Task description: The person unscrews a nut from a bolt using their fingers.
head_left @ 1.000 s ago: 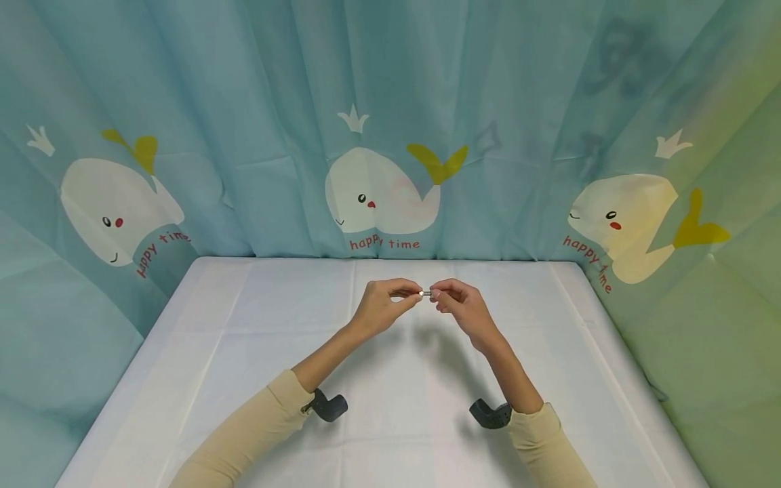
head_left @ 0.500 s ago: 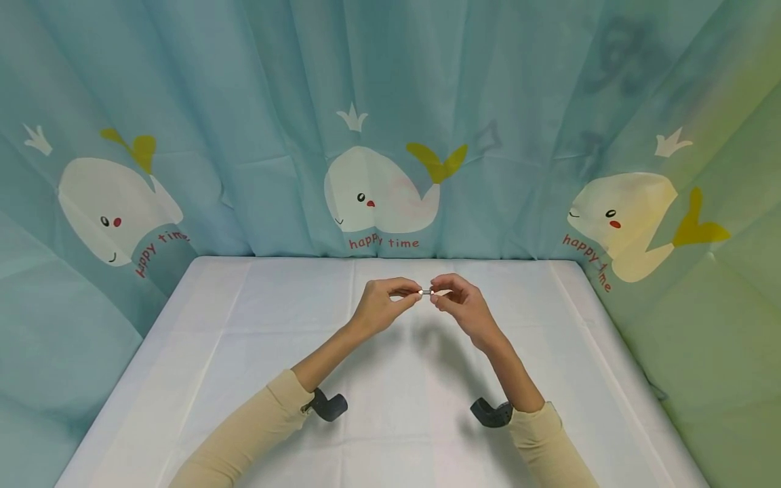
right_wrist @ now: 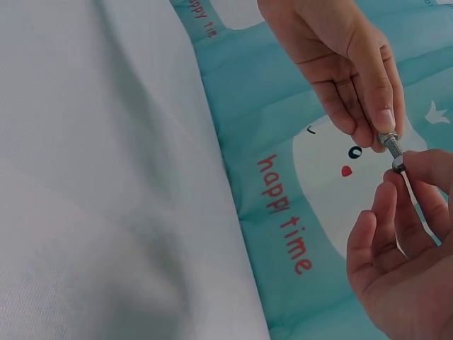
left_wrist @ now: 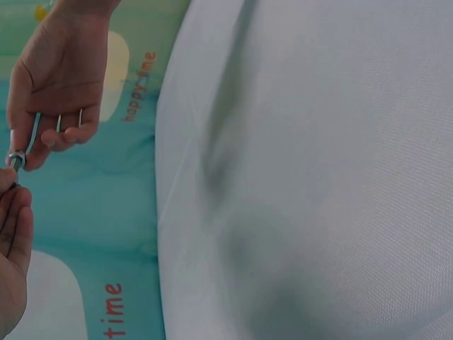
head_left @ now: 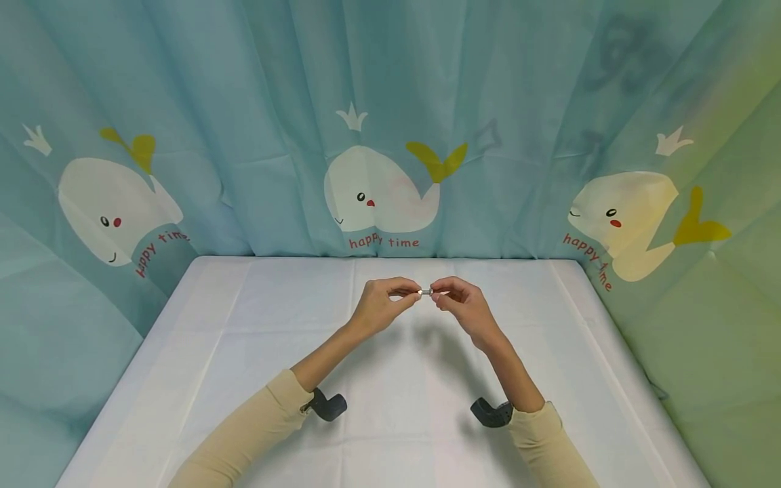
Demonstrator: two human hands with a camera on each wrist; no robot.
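Note:
A small silvery bolt [right_wrist: 395,148] with a threaded shank spans the gap between the two hands, raised above the table. My left hand [head_left: 379,306] pinches the bolt's head end between thumb and fingers. On the other end sits a shiny hex nut [right_wrist: 398,164], which the thumb and fingertips of my right hand [head_left: 465,310] pinch. In the left wrist view the nut [left_wrist: 17,157] shows at the right fingertips, while the left fingers hide the bolt's head. The right hand's other fingers are loosely bent beside it in the right wrist view.
A white cloth covers the table [head_left: 274,379], with shadows of both arms on it. A blue-green curtain [head_left: 268,135] printed with whales stands along the back and sides. Dark curved camera mounts [head_left: 329,407] sit at both wrists.
The right fingers spread apart around the nut end about half a second ago and have now come together on it again. The left hand and the bolt stay nearly still.

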